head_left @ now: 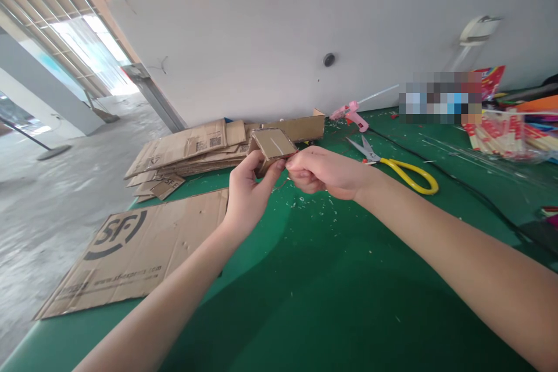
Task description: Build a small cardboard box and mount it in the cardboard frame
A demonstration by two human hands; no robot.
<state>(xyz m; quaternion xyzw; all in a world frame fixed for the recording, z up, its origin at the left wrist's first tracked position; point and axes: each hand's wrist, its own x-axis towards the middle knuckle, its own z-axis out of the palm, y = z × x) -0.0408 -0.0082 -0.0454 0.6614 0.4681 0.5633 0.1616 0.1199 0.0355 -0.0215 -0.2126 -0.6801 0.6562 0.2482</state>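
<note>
My left hand (249, 186) is closed on a small folded cardboard box piece (274, 143), thumb at its near edge and fingers around its left side. This piece is raised above the green table, its brown top panel facing up with a pale streak across it. At the piece's right corner, my right hand (325, 171) is curled with thumb and forefinger pinched together. Whatever lies in that pinch is too small or hidden to name. Yellow-handled scissors (407, 174) lie with blades apart, just beyond my right wrist. A pink glue gun (354, 115) rests farther back, a glue stick in it.
Flattened cardboard sheets (187, 148) are stacked at the back left. A larger printed cardboard sheet (143, 250) lies at the table's left edge. A black cable (457, 177) crosses the right side. Packets of wooden sticks (501, 133) sit back right, and a grey wall panel (279, 40) stands behind.
</note>
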